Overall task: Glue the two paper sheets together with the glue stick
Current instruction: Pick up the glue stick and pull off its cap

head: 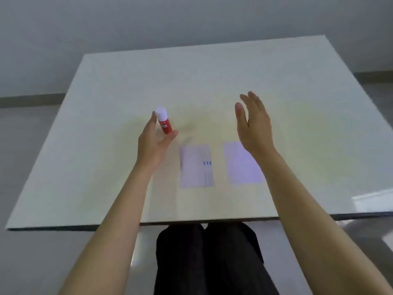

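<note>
My left hand [152, 143] holds the glue stick [163, 120] above the desk [85, 167], pinched between thumb and fingers. The stick is a short red tube with a white cap on top and a blurred white label, tilted slightly left. To its right, two pale sheets lie flat near the desk's front edge, side by side and apart: the left paper sheet [195, 166] shows faint lines and three small blue marks, the right paper sheet [242, 165] looks plain. My right hand [254, 126] hovers open above it, fingers outstretched, grasping nothing.
</note>
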